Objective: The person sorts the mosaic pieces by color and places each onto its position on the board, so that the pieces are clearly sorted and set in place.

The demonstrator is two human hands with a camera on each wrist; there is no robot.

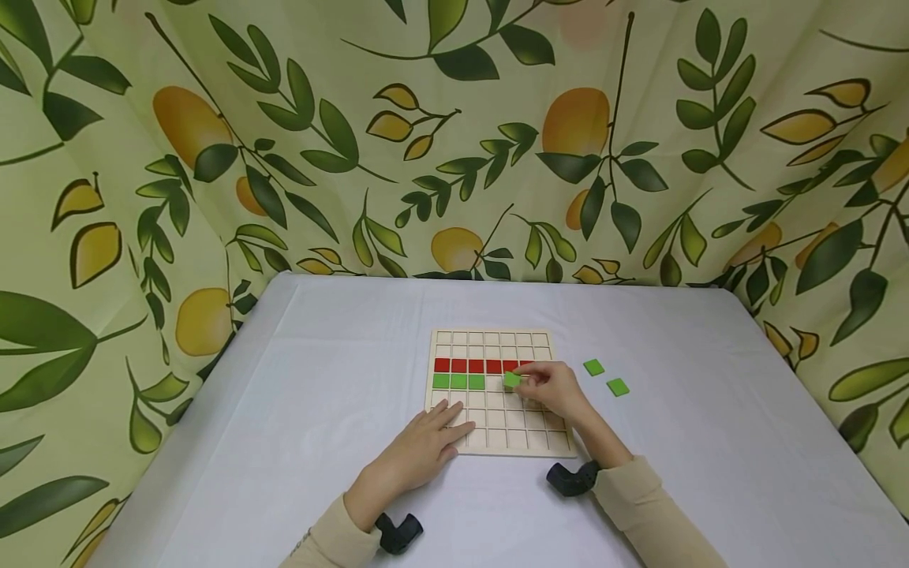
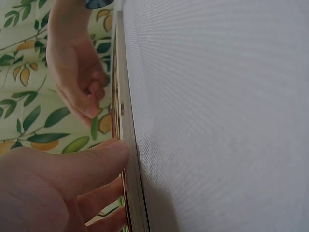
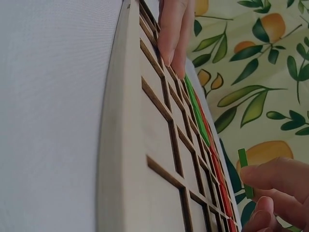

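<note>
A wooden grid board [image 1: 507, 439] lies on the table, with a row of red square tiles [image 1: 458, 365] across it. Below that row, 3 green tiles [image 1: 458, 382] fill the cells at the left. Between thumb and fingers my right hand [image 1: 552, 388] pinches another green tile [image 1: 511, 380], held over the green row; the right wrist view shows this tile [image 3: 245, 173] edge-on, above the board. My left hand [image 1: 424, 443] rests with spread fingers on the board's lower left corner. In the left wrist view its thumb [image 2: 104, 159] touches the board's edge.
Two loose green tiles [image 1: 593, 367] lie on the white tablecloth [image 1: 341, 355] right of the board. A leaf-and-fruit patterned curtain [image 1: 454, 158] surrounds the table at the back and sides. Black devices [image 1: 572, 479] are strapped at both wrists.
</note>
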